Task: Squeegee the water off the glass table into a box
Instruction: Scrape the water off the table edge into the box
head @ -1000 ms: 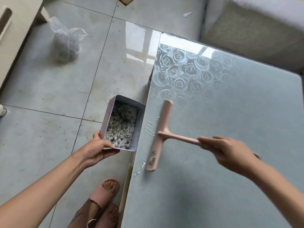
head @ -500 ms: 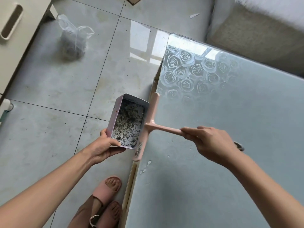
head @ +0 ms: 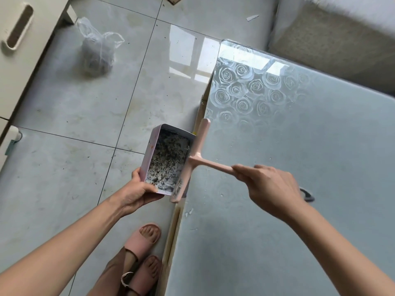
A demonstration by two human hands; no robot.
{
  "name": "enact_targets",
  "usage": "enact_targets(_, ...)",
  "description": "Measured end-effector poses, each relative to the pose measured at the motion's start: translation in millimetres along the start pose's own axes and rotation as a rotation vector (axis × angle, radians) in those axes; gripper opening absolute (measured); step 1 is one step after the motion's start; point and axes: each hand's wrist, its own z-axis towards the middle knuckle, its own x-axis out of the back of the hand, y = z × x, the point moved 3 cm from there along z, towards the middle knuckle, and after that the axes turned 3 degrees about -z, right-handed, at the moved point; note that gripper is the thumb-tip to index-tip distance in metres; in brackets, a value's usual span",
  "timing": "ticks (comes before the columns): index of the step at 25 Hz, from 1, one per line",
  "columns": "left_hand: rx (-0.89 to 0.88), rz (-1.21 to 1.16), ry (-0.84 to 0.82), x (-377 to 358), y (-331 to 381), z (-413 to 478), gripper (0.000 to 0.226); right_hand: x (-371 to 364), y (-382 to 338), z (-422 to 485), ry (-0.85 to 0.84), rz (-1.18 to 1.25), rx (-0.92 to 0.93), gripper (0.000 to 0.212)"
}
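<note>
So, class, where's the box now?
Head view, left of centre: the left hand holds the box at the edge of the glass table, beside the squeegee.

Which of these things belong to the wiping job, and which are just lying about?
In use: squeegee in the right hand, box in the left hand, glass table.
Lying about: plastic bag and paper scrap on the floor.

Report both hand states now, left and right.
Left hand: closed, holding the box beside the glass table edge.
Right hand: closed, gripping the squeegee by its handle.
</note>
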Motion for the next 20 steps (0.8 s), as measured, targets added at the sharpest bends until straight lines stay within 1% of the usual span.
enact_targets(1, 0.001, 0.004, 0.002, 0.5, -1.1, 1.0, 0.079, 2.1, 0.8, 3.0, 0.009, 0.015, -0.004, 0.024)
enact_targets(3, 0.013, -0.002, 0.005, 3.6, -4.3, 0.3, 0.080, 5.9, 21.5, -14.9, 0.010, 0.100, -0.074, 0.027)
enact_targets(5, 0.029, 0.000, 0.002, 8.3, -11.0, -2.4, 0.083, 4.4, 52.1, -58.2, -0.044, 0.147, -0.171, 0.031)
enact_targets(7, 0.038, 0.009, -0.002, 14.7, -18.2, -7.0, 0.083, -7.6, 70.0, -107.0, -0.130, 0.131, -0.221, 0.035)
enact_targets(9, 0.044, 0.009, -0.004, 20.2, -26.0, -11.1, 0.082, -23.1, 64.9, -130.8, -0.187, 0.094, -0.219, 0.034)
enact_targets(10, 0.048, 0.008, -0.006, 22.4, -30.3, -12.0, 0.084, -30.1, 54.2, -130.7, -0.189, 0.102, -0.204, 0.034)
enact_targets(12, 0.049, 0.016, -0.010, 25.5, -36.0, -13.3, 0.086, -41.9, 25.4, -108.1, -0.126, 0.124, -0.167, 0.035)
enact_targets(15, 0.028, 0.043, -0.012, 29.6, -38.9, -13.7, 0.087, -41.6, -20.2, -65.2, -0.027, 0.063, -0.089, 0.035)
enact_targets(18, 0.027, 0.034, -0.021, 31.6, -40.6, -13.5, 0.088, -18.1, -17.0, -69.9, 0.139, 0.067, -0.096, 0.035)
enact_targets(19, 0.035, 0.024, -0.026, 32.3, -41.7, -14.5, 0.088, -13.4, -7.0, -81.9, 0.162, 0.067, -0.116, 0.036)
enact_targets(20, 0.041, 0.017, -0.027, 32.6, -43.2, -15.4, 0.088, -10.9, 2.8, -93.8, 0.127, 0.045, -0.140, 0.037)
